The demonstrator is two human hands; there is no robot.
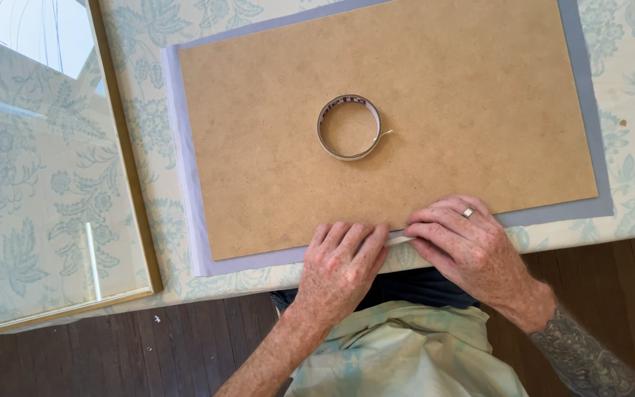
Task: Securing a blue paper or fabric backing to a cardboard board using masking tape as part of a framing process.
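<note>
Here, both hands rest at the near edge of a flat brown rectangular fibreboard backing panel (387, 110) that lies on a pale lilac sheet of paper (185, 162), itself spread on the counter with a pale green floral cloth (141, 44). The left hand (339, 268) lies flat, fingers together, pressing down on the board's near edge; the right hand (472, 246), just beside it, has its grip pinched on a thin strip of whitish tape (400, 238) running along that edge. Well beyond the hands, near the middle of the board, sits a nearly used-up roll of tape (349, 126) with its loose end sticking out. Far off to the left hand's side lies a gold-framed pane of glass (53, 184). Judging from this, only a short piece along the near edge is taped; the other three edges show bare lilac margin, so most of the taping seems left.
</note>
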